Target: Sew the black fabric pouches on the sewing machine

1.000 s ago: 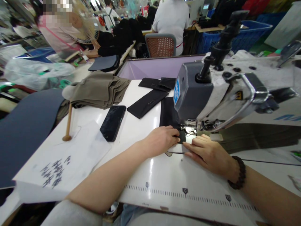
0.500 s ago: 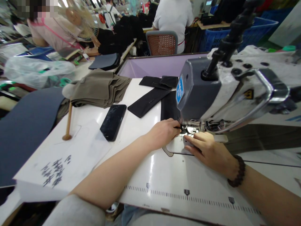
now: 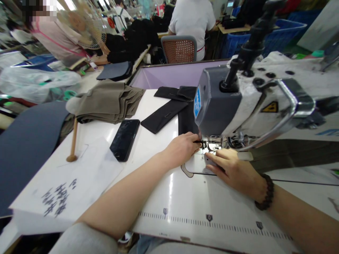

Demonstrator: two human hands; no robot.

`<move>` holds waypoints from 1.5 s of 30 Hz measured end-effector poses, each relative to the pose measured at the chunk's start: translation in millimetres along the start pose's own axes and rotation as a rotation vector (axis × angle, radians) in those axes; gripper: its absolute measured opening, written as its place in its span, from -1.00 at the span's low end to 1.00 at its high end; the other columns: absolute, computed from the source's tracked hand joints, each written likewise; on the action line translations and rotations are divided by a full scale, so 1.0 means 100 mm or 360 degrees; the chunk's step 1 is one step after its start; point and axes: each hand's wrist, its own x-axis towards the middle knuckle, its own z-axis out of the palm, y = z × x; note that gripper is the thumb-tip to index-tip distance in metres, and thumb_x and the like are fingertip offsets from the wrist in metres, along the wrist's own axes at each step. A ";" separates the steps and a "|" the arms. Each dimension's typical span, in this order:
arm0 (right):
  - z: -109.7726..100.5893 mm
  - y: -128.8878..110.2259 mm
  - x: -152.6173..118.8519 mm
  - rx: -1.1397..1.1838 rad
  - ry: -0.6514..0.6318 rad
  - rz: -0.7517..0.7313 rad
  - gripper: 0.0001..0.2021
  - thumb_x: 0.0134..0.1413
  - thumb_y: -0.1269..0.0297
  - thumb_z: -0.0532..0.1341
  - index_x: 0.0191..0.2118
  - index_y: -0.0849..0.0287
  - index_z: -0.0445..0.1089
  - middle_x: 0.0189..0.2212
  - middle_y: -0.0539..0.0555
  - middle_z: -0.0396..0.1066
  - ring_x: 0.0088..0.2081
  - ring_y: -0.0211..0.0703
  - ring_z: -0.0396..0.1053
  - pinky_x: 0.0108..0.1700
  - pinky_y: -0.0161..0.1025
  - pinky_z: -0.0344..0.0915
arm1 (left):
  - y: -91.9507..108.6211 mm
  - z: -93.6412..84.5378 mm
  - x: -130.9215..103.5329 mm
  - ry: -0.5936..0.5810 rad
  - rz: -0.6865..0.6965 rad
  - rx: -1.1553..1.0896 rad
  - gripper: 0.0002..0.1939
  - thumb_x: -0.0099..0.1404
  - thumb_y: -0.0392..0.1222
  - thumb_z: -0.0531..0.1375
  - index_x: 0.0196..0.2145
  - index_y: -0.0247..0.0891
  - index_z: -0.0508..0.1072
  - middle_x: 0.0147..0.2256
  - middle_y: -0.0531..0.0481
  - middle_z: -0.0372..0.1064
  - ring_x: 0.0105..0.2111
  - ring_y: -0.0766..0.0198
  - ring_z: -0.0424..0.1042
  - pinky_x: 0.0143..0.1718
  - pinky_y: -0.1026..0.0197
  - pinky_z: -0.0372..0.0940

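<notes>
A sewing machine [image 3: 219, 102] stands over the white table, its presser foot [image 3: 208, 145] low at the needle plate [image 3: 196, 164]. My left hand [image 3: 182, 150] is closed at the left of the foot, its fingertips pinching the near edge of a black fabric piece [image 3: 187, 121]. Part of that fabric is hidden behind the hand and the machine head. To the right of the foot my right hand [image 3: 230, 167] lies with fingers stretched over the plate, nothing visibly held. Its fingertips are close to the presser foot.
Black sewn strips [image 3: 166, 114] lie beyond my left hand. A phone [image 3: 125, 139], a stack of brown-grey fabric [image 3: 108, 102], a wooden stick [image 3: 72, 144] and a sheet with handwriting [image 3: 87, 180] are on the left. Brown-grey fabric [image 3: 293, 155] extends rightward behind my right hand. A person [image 3: 192, 24] sits ahead.
The whole view has shifted slightly, moving the scene a little left. Both hands keep nearly the same place beside the presser foot.
</notes>
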 end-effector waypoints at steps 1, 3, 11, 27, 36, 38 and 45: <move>0.00 0.00 0.00 0.0002 -0.0004 0.0000 -0.69 0.12 0.17 0.02 -0.12 0.22 0.33 -0.38 0.10 0.33 -0.33 -0.16 0.25 -0.24 -0.20 0.19 | 0.00 0.00 0.00 -0.0005 -0.0008 0.0007 -0.85 0.23 -0.27 0.09 -0.45 -0.29 0.42 -0.36 0.00 0.34 -0.36 0.25 0.28 -0.39 0.26 0.18; 0.00 0.00 0.00 0.0007 -0.0009 -0.0002 -0.68 0.12 0.17 0.02 -0.11 0.22 0.33 -0.37 0.11 0.33 -0.32 -0.16 0.24 -0.23 -0.20 0.19 | 0.00 0.00 0.01 -0.0013 -0.0030 0.0006 -0.85 0.23 -0.28 0.09 -0.45 -0.30 0.42 -0.36 0.00 0.34 -0.36 0.25 0.28 -0.39 0.26 0.18; -0.03 0.00 0.00 0.0010 0.0060 -0.0045 -0.70 0.12 0.19 0.01 -0.16 0.23 0.36 -0.38 0.12 0.35 -0.34 -0.17 0.26 -0.29 -0.22 0.21 | 0.05 -0.09 -0.01 -0.0152 -0.0093 -0.0047 -0.84 0.25 -0.24 0.07 -0.30 -0.32 0.43 -0.27 -0.06 0.34 -0.27 0.21 0.30 -0.24 0.20 0.24; -0.15 -0.06 -0.06 0.0113 0.0034 -0.0600 -0.69 0.16 0.23 -0.02 -0.37 0.26 0.40 -0.61 0.01 0.24 -0.53 -0.28 0.13 -0.46 -0.26 0.04 | 0.56 -0.17 -0.41 -0.0321 0.0180 -0.0089 -0.76 0.27 -0.35 -0.02 -0.15 -0.48 0.33 -0.11 -0.17 0.29 -0.09 0.18 0.25 -0.05 0.17 0.21; -0.16 -0.08 -0.06 0.0021 0.0014 -0.0573 -0.72 0.15 0.23 0.00 -0.35 0.26 0.40 -0.61 0.01 0.25 -0.53 -0.27 0.14 -0.45 -0.26 0.04 | 0.53 -0.13 -0.39 -0.0248 0.0209 0.0034 -0.77 0.26 -0.36 -0.03 -0.19 -0.46 0.35 -0.12 -0.17 0.31 -0.08 0.21 0.27 0.01 0.20 0.18; -0.15 -0.07 -0.06 -0.0013 -0.0009 -0.0531 -0.70 0.15 0.21 -0.01 -0.33 0.25 0.41 -0.60 0.01 0.25 -0.53 -0.27 0.15 -0.45 -0.26 0.05 | 0.51 -0.12 -0.38 -0.0238 0.0224 0.0048 -0.76 0.27 -0.37 -0.05 -0.19 -0.46 0.35 -0.11 -0.17 0.31 -0.07 0.21 0.27 0.02 0.20 0.17; -0.11 -0.02 -0.05 -0.0056 -0.0054 -0.0329 -0.68 0.15 0.18 -0.02 -0.21 0.27 0.37 -0.53 0.05 0.31 -0.46 -0.25 0.24 -0.35 -0.24 0.11 | 0.37 -0.11 -0.28 -0.0257 0.0190 0.0022 -0.77 0.26 -0.37 -0.03 -0.18 -0.49 0.34 -0.09 -0.22 0.28 -0.04 0.20 0.24 0.03 0.20 0.16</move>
